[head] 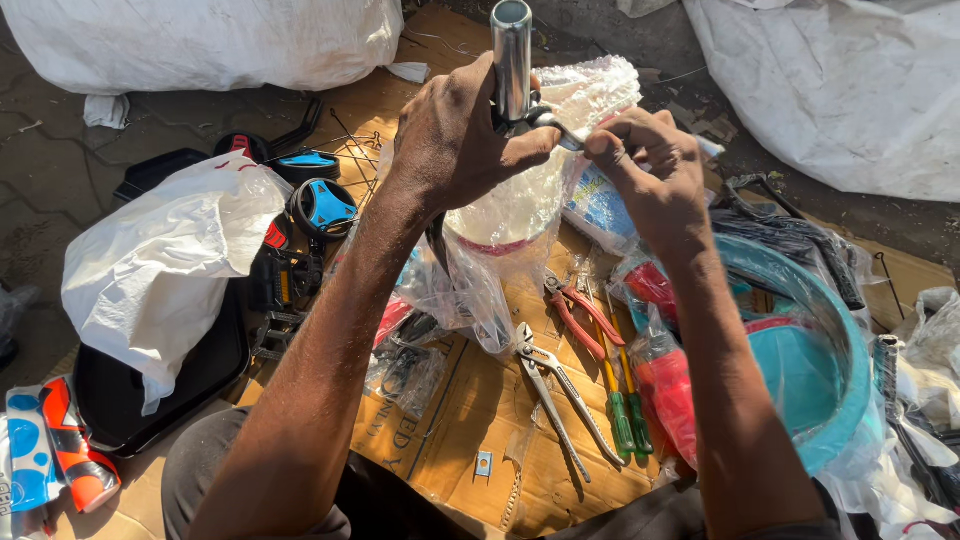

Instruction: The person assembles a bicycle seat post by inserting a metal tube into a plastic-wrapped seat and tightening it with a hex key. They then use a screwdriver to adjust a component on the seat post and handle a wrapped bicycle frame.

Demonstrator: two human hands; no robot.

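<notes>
My left hand (455, 135) grips an upright shiny chrome metal tube (511, 50), whose open top end points up. My right hand (645, 160) pinches a small silver spanner or clamp part (562, 130) at the tube's side, just below my left fingers. Under both hands hangs a part wrapped in clear plastic (500, 230) with a red and white band showing through.
On flattened cardboard (470, 410) lie red-handled pliers (578, 315), silver pliers (555, 390), two green-handled screwdrivers (625, 415). A teal wheel rim in plastic (810, 340) sits right. A white bag (165, 260), black tray (120, 400), blue-black parts (320, 205) lie left. White sacks (820, 80) behind.
</notes>
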